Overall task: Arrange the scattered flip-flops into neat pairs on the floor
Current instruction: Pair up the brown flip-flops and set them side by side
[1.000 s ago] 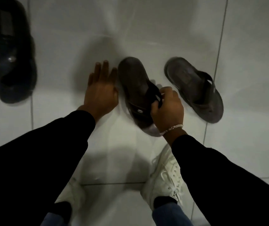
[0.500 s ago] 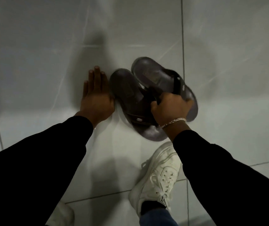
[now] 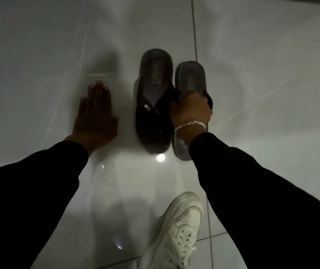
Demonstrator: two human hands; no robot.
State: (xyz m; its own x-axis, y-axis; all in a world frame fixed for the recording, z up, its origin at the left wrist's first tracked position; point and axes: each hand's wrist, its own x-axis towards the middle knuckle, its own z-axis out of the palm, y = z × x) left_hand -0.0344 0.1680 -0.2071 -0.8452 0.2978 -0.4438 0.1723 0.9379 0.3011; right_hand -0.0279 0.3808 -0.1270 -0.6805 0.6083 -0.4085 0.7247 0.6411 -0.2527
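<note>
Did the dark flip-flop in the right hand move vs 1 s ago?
Yes. The right hand brought the right dark flip-flop leftward, from apart and angled to alongside the other dark flip-flop, both left of the tile grout line.

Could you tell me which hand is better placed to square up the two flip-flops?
Probably the right hand: it grips the right flip-flop at its strap. The left hand lies flat on the floor, apart from the left flip-flop.
</note>
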